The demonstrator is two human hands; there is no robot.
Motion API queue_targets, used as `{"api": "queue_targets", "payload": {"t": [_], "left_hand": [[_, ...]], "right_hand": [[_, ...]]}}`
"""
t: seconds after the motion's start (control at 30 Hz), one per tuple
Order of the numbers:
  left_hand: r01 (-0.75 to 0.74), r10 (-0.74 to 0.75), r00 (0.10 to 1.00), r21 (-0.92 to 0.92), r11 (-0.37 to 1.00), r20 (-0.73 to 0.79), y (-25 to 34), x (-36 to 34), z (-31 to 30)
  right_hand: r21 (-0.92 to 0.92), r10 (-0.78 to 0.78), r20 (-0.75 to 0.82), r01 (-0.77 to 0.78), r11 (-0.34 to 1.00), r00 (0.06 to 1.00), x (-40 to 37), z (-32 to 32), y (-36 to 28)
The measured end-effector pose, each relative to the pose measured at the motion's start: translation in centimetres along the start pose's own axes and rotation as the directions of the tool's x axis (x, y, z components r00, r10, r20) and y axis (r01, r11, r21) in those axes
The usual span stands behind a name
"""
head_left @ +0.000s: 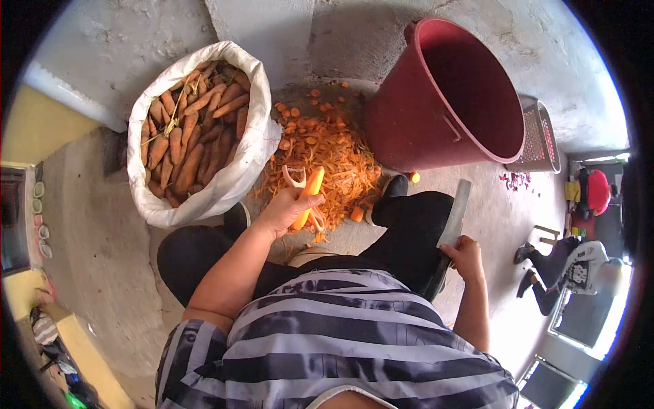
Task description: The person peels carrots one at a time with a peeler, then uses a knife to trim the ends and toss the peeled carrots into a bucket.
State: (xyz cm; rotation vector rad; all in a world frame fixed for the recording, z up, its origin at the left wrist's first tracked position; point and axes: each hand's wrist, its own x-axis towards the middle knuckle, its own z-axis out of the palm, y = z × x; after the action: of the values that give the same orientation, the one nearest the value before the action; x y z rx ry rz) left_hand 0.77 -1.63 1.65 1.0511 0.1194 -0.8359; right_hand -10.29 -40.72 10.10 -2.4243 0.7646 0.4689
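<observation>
My left hand (287, 211) is closed around a peeled orange carrot (314, 183), which points up and away from me. A pale forked tool that looks like a peeler (294, 176) sticks out beside the carrot from the same hand. Over my right thigh, my right hand (466, 256) grips a knife (454, 215) by its dark handle, its broad blade pointing upward. Below and beyond my left hand lies a heap of carrot peels (340, 160) with cut carrot ends among them.
A white sack (197, 208) full of unpeeled carrots (191, 136) stands at the left. A big dark red bucket (409, 116) is at the right, with a perforated basket (535, 146) behind it. Two other people (579, 269) (599, 191) are at the far right.
</observation>
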Motion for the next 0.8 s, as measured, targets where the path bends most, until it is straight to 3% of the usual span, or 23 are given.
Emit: {"api": "queue_targets", "payload": {"t": [0.07,0.17,0.23,0.27,0.37,0.4,0.43,0.5,0.53,0.6,0.67,0.8], "left_hand": [[-0.023,0.023,1.0,0.013,1.0,0.007,-0.2,0.1,-0.3],[-0.082,0.082,0.997,0.022,0.996,0.015,0.3,-0.1,0.2],[-0.104,0.101,0.994,0.075,0.992,0.044,1.0,-0.5,0.7],[-0.117,0.111,0.992,0.103,0.988,0.057,1.2,-0.7,0.8],[-0.084,0.075,0.994,0.133,0.988,0.076,0.7,-0.5,0.5],[-0.115,0.099,0.992,0.211,0.971,0.083,0.4,-0.5,0.2],[-0.144,0.122,0.988,0.287,0.947,0.091,0.2,-0.3,-0.1],[-0.177,0.154,0.984,0.416,0.892,0.088,0.0,-0.4,-0.5],[-0.184,0.166,0.983,0.47,0.863,0.08,0.1,-0.4,-0.4],[-0.158,0.14,0.987,0.513,0.843,0.075,0.6,-0.5,-0.2],[-0.084,0.052,0.996,0.493,0.866,0.078,1.3,-1.0,0.1],[-0.188,0.154,0.982,0.579,0.793,0.108,1.7,-1.0,-0.2]], "right_hand": [[0.177,-0.034,0.02,0.03,0.984,0.999,-0.1,-0.2,-0.4],[0.541,-0.283,0.073,0.2,0.817,0.956,0.3,1.1,-2.6],[0.792,-0.33,0.294,-0.036,0.609,0.897,-0.4,1.1,-8.0],[0.832,-0.318,0.349,-0.134,0.539,0.882,-0.3,1.8,-10.0],[0.834,-0.453,0.439,-0.164,0.527,0.776,2.7,5.7,-13.5],[0.792,-0.468,0.467,-0.12,0.599,0.75,3.6,6.8,-14.6],[0.744,-0.462,0.468,-0.054,0.666,0.753,4.2,8.1,-16.0],[0.593,-0.591,0.376,0.305,0.745,0.714,6.0,11.4,-16.8],[0.516,-0.535,0.412,0.295,0.804,0.737,5.3,11.4,-18.4],[0.351,-0.6,0.384,0.49,0.798,0.702,5.7,12.5,-19.5],[0.375,-0.601,0.419,0.473,0.797,0.681,5.8,13.3,-20.1],[0.485,-0.603,0.504,0.376,0.79,0.618,6.3,14.1,-20.2]]}}
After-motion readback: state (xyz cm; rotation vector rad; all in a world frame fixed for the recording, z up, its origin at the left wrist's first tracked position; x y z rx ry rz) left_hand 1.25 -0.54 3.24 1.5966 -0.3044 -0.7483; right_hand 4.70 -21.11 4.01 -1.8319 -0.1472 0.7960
